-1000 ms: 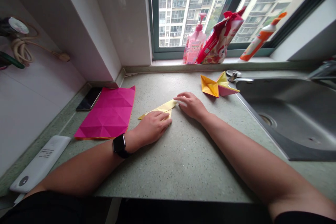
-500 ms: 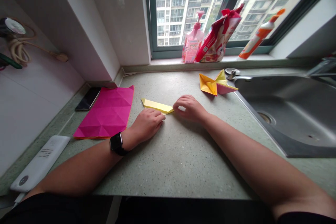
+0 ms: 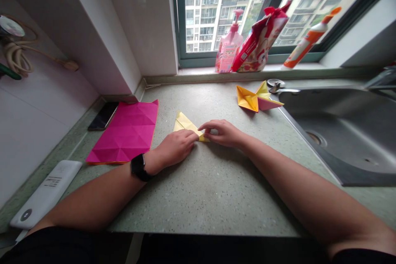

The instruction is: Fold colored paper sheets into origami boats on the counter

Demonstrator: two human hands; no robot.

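Head view: both hands on a folded yellow paper

Head camera shows the yellow paper (image 3: 185, 123) lying flat on the surface (image 3: 216, 189), near its centre, folded into a pointed, triangular shape.

1. Left hand (image 3: 176, 148): palm down, fingers loosely curled, fingertips on the near right corner of the yellow paper. Whether they grip it or only press on it cannot be told. A black watch (image 3: 138, 167) sits on this wrist.
2. Right hand (image 3: 222, 133): thumb and forefinger closed on the same corner of the yellow paper; the other fingers are curled in. The fingertips of both hands meet at this corner.

Positions, taken from the yellow paper:
- 9 o'clock: a creased pink sheet (image 3: 126, 132), flat, just beside it.
- 10 o'clock: a dark phone (image 3: 103, 116), touching the far left corner of the pink sheet.
- 8 o'clock: a white device (image 3: 46, 194), well apart, at the left edge.
- 2 o'clock: a folded paper model (image 3: 256, 99) in orange, yellow and pink, near the sink (image 3: 340, 140).
- 1 o'clock, on the windowsill: a pink pump bottle (image 3: 228, 47), a red bag (image 3: 261, 41) leaning on it, and an orange-capped bottle (image 3: 306, 43), tilted.
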